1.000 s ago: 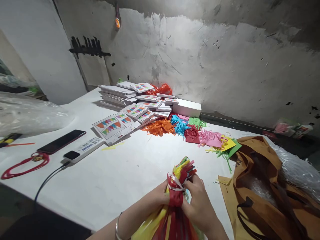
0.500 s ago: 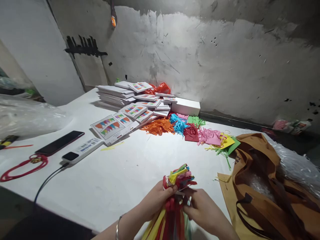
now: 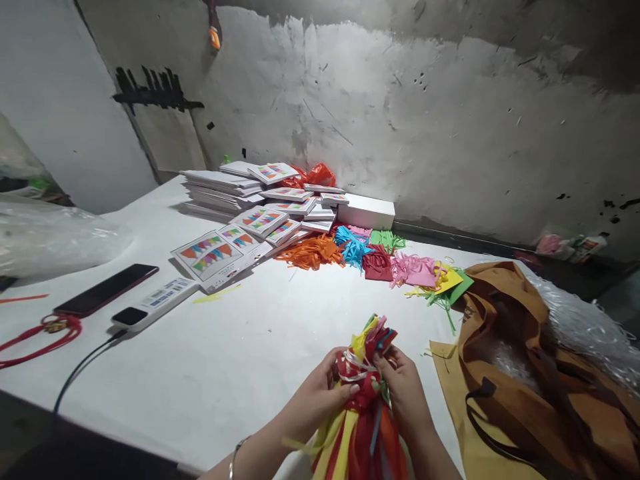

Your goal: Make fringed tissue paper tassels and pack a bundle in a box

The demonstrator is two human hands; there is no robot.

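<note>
left hand [image 3: 323, 395], right hand [image 3: 407, 387] | grip clamped on streamer bundle [image 3: 363, 437] | white tie [image 3: 356, 363] now more exposed

Bright desk [image 3: 220, 373], dim corners.
Light, apparently from overhead, whitens the middle of the plastered wall [image 3: 350, 87]; shadows edge the printed cards [image 3: 210, 253] and darkness fills the space below the desk. Clear plastic [image 3: 60, 233] glints at left, wide-angle stretching slants the edges, and a yellow streamer [image 3: 297, 443] low in view blurs.

gry back wall [image 3: 450, 147], patchy, brt mid | blk marks [image 3: 155, 99] L | pale side wall [image 3: 65, 107] | wht tbl [image 3: 225, 373]
</note>
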